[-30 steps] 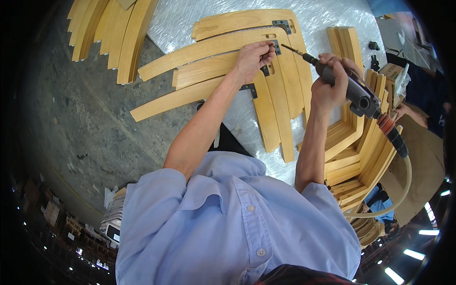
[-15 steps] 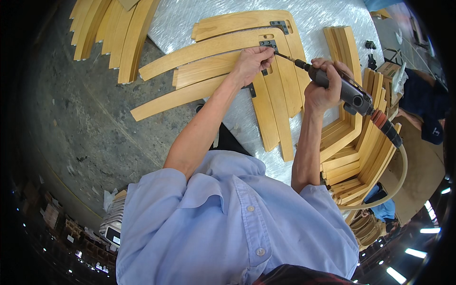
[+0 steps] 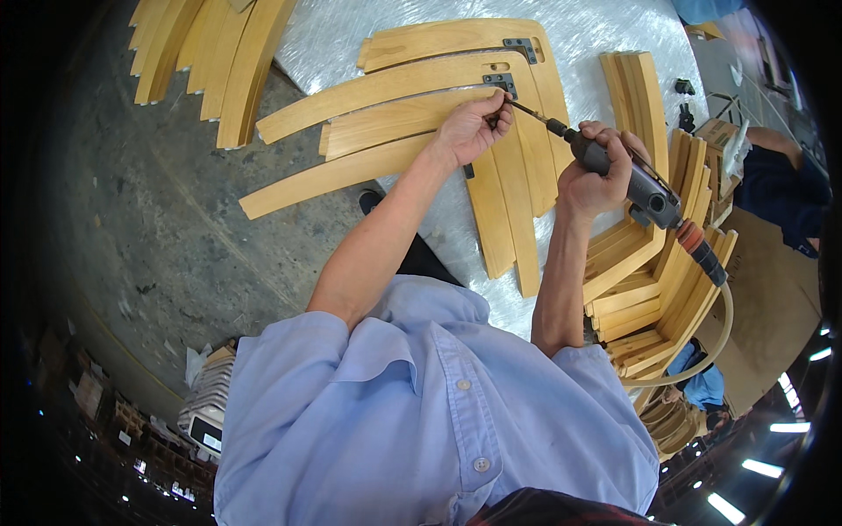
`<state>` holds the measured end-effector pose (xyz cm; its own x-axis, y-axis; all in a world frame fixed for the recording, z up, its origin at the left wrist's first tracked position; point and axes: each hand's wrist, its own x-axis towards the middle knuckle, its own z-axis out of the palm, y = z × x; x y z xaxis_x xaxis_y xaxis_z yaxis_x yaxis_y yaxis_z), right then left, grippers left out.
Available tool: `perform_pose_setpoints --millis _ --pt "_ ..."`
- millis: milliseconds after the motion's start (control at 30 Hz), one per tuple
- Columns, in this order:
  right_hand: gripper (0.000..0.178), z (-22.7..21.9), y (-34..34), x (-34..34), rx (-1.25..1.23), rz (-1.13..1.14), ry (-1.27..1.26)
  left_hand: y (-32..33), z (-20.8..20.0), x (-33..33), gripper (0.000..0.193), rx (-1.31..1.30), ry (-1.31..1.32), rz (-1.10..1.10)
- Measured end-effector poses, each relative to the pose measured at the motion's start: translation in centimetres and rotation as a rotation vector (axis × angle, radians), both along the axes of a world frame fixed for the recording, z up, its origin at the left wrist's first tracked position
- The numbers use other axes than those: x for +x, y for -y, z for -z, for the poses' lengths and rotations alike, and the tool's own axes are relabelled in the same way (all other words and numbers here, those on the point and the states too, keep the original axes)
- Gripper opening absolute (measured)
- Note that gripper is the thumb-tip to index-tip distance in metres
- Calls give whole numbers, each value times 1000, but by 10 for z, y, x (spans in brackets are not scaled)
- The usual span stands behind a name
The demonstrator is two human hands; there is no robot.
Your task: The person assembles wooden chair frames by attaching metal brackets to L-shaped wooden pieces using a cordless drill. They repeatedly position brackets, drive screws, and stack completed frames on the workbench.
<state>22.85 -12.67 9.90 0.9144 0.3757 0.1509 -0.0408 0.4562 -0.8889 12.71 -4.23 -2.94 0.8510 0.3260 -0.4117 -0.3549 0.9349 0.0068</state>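
Note:
My right hand (image 3: 598,172) is wrapped round a dark, air-hosed power screwdriver (image 3: 645,188). Its long thin bit (image 3: 531,113) points up and left. At the bit's tip, my left hand (image 3: 476,129) pinches with thumb and forefinger, the other fingers curled in; small dark bits show in the curl, too small to name. Just beyond the fingertips, a black L-shaped metal bracket (image 3: 501,81) lies at the corner of a curved wooden frame (image 3: 395,79). Another black bracket (image 3: 521,46) sits on the frame behind. Nearer me are further overlapping wooden frames (image 3: 342,175), partly covered by my left hand.
The frames rest on a shiny metal-topped table (image 3: 333,44). Wooden pieces (image 3: 241,70) are stacked at the far left, and more angled frames (image 3: 649,289) at the right. A pale hose (image 3: 726,329) loops down from the tool. Another person's dark sleeve (image 3: 772,188) shows at the right.
My left hand has shifted slightly right and toward me, its fingers more curled and uncovering more of the bracket. The screwdriver has moved slightly toward me, its bit still at the left fingertips.

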Motion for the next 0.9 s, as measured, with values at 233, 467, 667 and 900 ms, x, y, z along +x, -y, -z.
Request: perform_pose_setpoints --millis 233,467,667,900 --pt "25 -1 -3 -1 -8 3 30 -4 1 3 17 74 -55 21" --pt "25 0 -9 -9 -9 -17 84 -11 0 -2 18 79 -89 31" --pt "26 10 -16 -20 -51 -67 200 -8 2 3 13 -2 -130 -35" --pt "24 17 -27 -23 -134 -113 273 -8 3 17 13 2 -236 -103"
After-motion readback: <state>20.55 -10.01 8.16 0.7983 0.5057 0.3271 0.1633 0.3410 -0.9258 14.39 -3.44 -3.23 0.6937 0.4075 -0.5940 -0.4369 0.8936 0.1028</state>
